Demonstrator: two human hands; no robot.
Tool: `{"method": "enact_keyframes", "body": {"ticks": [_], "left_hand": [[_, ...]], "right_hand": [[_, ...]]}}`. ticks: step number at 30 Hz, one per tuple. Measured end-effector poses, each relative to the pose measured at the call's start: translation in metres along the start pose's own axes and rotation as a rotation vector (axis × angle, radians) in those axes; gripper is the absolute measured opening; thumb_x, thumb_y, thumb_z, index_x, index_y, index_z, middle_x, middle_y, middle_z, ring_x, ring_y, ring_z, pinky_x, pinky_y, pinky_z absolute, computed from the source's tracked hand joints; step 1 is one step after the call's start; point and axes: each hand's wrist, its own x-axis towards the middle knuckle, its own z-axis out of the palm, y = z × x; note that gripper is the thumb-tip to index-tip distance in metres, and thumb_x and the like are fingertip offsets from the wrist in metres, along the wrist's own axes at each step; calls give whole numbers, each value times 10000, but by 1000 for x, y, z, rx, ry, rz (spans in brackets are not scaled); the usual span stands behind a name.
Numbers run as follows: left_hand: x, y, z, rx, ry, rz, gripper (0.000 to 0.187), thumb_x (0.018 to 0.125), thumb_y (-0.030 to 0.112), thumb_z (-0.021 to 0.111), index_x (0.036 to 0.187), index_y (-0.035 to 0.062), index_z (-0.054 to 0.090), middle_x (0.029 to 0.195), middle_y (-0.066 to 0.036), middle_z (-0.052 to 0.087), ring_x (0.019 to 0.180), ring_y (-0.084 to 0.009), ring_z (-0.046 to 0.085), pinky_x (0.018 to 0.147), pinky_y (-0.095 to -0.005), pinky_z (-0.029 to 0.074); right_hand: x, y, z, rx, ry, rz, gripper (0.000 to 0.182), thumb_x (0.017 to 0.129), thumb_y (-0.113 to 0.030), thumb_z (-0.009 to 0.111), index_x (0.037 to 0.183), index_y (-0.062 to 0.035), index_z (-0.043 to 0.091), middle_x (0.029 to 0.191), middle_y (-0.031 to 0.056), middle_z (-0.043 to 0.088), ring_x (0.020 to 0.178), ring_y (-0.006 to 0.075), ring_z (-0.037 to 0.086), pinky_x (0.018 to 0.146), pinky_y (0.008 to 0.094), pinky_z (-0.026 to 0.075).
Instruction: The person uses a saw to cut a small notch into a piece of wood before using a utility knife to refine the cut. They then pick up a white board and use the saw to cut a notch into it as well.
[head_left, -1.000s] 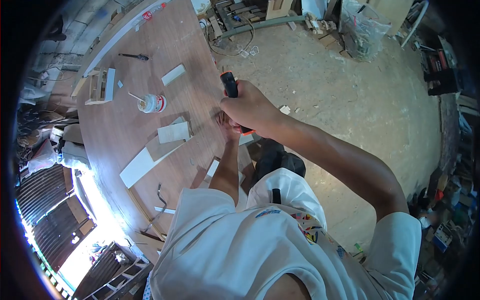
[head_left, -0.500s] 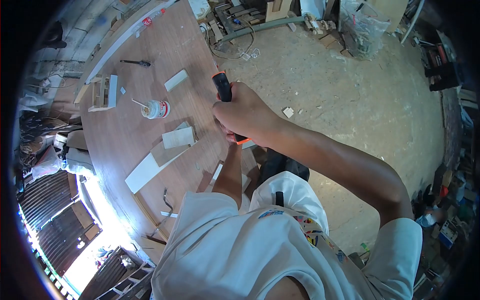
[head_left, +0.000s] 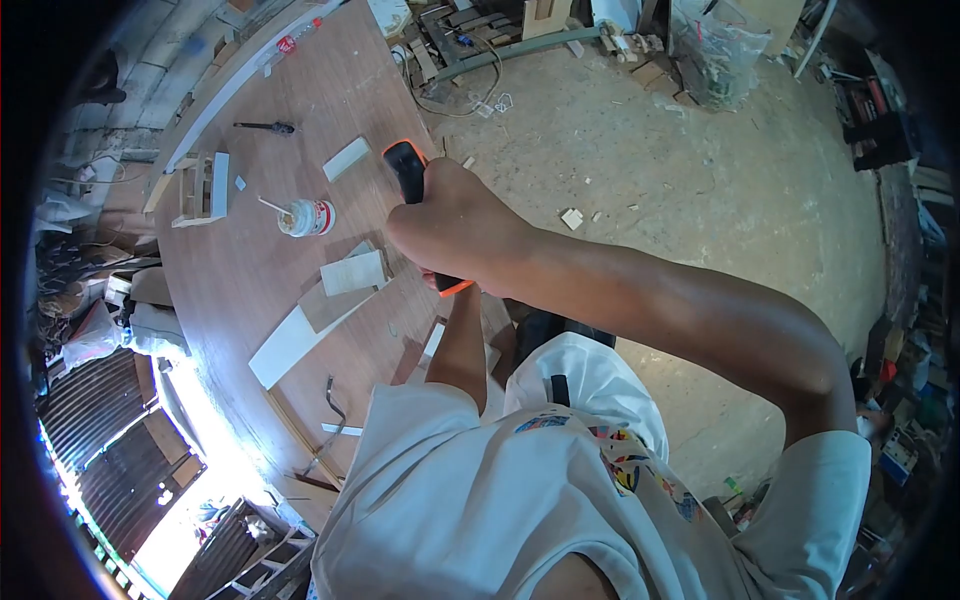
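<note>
One right hand gripping a black-and-orange handle over a wood-grained tabletop.

The right hand [head_left: 450,220] closes around the black-and-orange handle [head_left: 407,172], its fingers curled into a fist; one end of the handle projects above the fist and an orange-rimmed part shows below it. The handle lies across the tabletop's [head_left: 385,100] right-hand border as viewed. The left forearm [head_left: 458,345] rises from below and passes behind the fist. The left hand is largely or wholly hidden there, so the state of its fingers and what it touches cannot be told.

Left of the fist, a pale rectangular piece [head_left: 352,273] lies over a long white-faced board [head_left: 290,342]. Above these stands an open jar [head_left: 318,217] with a red-and-white label, a thin stick [head_left: 272,206] leaning in its mouth. A small white-faced block [head_left: 346,159] lies near the projecting end of the handle. Farther left are a slatted wooden frame [head_left: 205,190] and a slender dark tool [head_left: 265,127], its type unclear. A bent metal rod [head_left: 333,397] lies beside a narrow white strip [head_left: 342,430] in the lower part of the tabletop. Wood scraps [head_left: 572,218] dot the floor [head_left: 640,170] at right.
</note>
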Motion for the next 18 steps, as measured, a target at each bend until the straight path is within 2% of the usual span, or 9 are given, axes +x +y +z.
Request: {"method": "enact_keyframes", "body": {"ticks": [1, 5, 11, 13, 18], "left_hand": [[0, -1, 0, 0, -2, 0, 324, 722, 153, 638, 1011, 56, 528, 1031, -141, 527, 1024, -356, 466, 895, -476, 362], [1, -4, 1, -1, -5, 3, 323, 722, 151, 638, 1011, 56, 528, 1029, -141, 528, 1022, -356, 467, 893, -478, 362], [-1, -12, 7, 1, -6, -7, 322, 722, 148, 638, 1010, 57, 528, 1026, -141, 529, 1019, -357, 469, 889, -481, 364], [-2, -14, 7, 2, -6, -10, 322, 722, 147, 638, 1010, 57, 528, 1025, -141, 529, 1018, -358, 470, 888, -482, 364], [-5, -18, 15, 0, -13, -16, 321, 722, 144, 638, 1010, 58, 528, 1023, -141, 529, 1015, -358, 472, 885, -485, 366]], "right_hand": [[-1, -3, 0, 30, -38, -10, 72, 701, -5, 468, 757, 40, 471, 604, 68, 468, 475, 143, 467, 413, 323, 408], [-11, -15, -3, 52, 10, 6, 66, 697, -6, 474, 742, 42, 479, 603, 67, 468, 473, 145, 469, 418, 330, 411], [-18, -14, -15, 45, -24, 32, 50, 697, -19, 467, 719, 26, 468, 601, 74, 473, 469, 155, 476, 422, 333, 416], [-21, -15, -17, -10, -1, 53, 131, 695, -81, 559, 681, 36, 503, 640, 109, 544, 544, 194, 556, 492, 349, 474], [-24, -11, -16, -13, 3, 43, 141, 689, -77, 551, 687, 55, 502, 641, 130, 548, 570, 213, 574, 540, 361, 497]]}}
